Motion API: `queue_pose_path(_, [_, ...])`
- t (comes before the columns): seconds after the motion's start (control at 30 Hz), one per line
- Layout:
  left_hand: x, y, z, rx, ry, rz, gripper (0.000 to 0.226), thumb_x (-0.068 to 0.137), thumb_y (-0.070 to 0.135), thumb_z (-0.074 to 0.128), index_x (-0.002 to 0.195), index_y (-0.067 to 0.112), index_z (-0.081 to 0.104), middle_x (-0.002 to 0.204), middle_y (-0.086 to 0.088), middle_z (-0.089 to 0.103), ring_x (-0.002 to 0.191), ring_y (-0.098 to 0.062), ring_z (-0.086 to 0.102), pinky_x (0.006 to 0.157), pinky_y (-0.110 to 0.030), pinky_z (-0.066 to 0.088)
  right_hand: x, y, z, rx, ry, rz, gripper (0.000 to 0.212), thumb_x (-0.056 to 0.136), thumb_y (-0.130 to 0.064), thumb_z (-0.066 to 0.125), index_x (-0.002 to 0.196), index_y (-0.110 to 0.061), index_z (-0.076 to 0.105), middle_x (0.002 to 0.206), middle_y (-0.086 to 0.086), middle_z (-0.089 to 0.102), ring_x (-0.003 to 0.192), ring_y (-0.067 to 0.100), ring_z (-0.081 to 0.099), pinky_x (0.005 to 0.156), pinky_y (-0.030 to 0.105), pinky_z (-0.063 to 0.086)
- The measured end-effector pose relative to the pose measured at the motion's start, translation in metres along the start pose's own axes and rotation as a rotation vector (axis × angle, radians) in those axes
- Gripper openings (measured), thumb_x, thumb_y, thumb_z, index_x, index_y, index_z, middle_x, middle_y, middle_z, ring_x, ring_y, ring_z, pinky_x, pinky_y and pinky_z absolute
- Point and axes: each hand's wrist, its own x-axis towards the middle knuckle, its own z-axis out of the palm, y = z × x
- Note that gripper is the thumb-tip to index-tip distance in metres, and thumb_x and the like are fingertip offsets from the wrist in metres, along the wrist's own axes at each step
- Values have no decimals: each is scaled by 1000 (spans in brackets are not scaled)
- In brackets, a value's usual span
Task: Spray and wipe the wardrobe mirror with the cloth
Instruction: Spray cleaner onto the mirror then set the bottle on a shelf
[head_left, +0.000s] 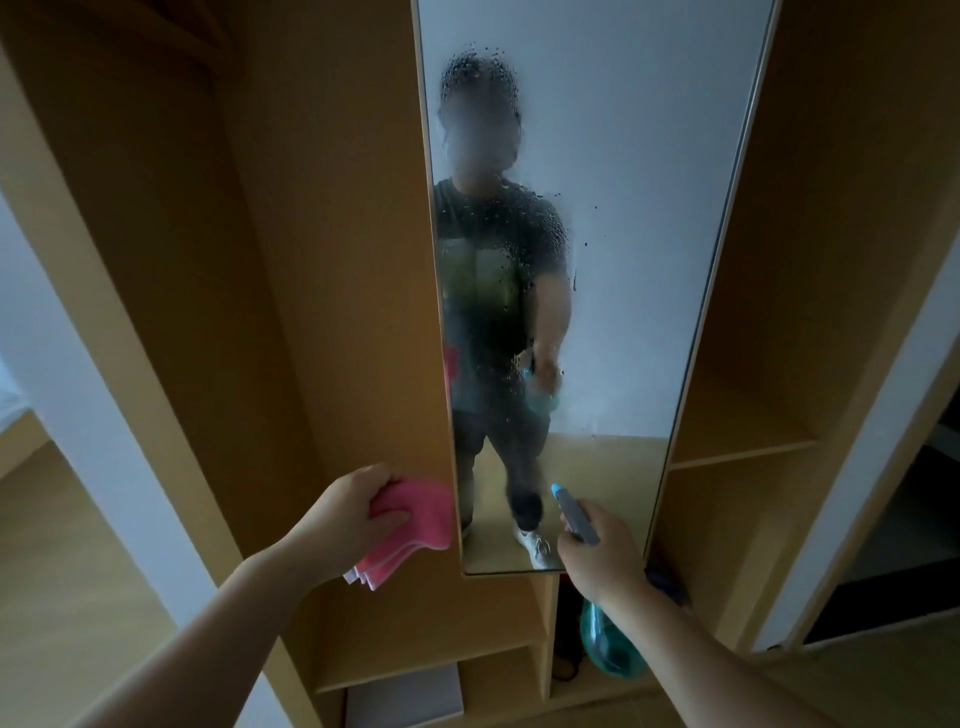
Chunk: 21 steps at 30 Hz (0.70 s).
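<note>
The tall wardrobe mirror (623, 218) stands in front of me, its upper and middle parts covered with spray droplets. It reflects a person in a dark shirt. My left hand (353, 514) grips a folded pink cloth (415, 525) just left of the mirror's lower edge, against the wooden panel. My right hand (602, 551) holds a spray bottle (602, 644) with a teal body and a grey head (574, 514). The blue nozzle points at the mirror's lower part.
Light wooden wardrobe panels (322, 291) flank the mirror. Open shelves (743, 452) lie to the right, and low compartments (467, 649) with dark items sit below. A white wall edge (78, 374) is at left, a dark opening (893, 530) at right.
</note>
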Motion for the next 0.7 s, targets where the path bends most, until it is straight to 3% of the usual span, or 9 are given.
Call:
queue_pose_path(0.1, [-2, -2, 0, 1, 2, -1, 19, 89, 24, 68, 105, 30, 61, 94, 15, 64, 81, -2, 62, 69, -21, 55, 2, -1, 4, 13, -44, -30, 24, 82, -8, 56, 70, -27, 47, 62, -3, 49, 51, 5, 43, 49, 14, 35])
queue_pose_path(0.27, [-8, -8, 1, 0, -4, -15, 20, 88, 23, 68, 106, 29, 61, 94, 16, 64, 81, -1, 62, 67, -18, 54, 1, -8, 15, 12, -145, -53, 26, 86, -8, 55, 92, -34, 54, 74, -7, 58, 61, 9, 56, 50, 11, 41])
queue_pose_path(0.57, [-18, -22, 7, 3, -16, -9, 25, 87, 22, 69, 102, 38, 58, 93, 21, 62, 83, 8, 58, 65, -11, 50, -7, -4, 34, 5, -210, -54, 20, 88, -4, 54, 97, -22, 56, 71, 8, 55, 58, 21, 50, 53, 28, 41])
queue_pose_path(0.7, [-21, -24, 12, 0, -17, -20, 27, 87, 23, 69, 101, 42, 56, 92, 23, 62, 83, 9, 58, 63, -9, 48, -8, -3, 38, 0, -190, -35, 20, 86, -4, 53, 95, -21, 56, 71, 9, 54, 59, 24, 52, 53, 27, 40])
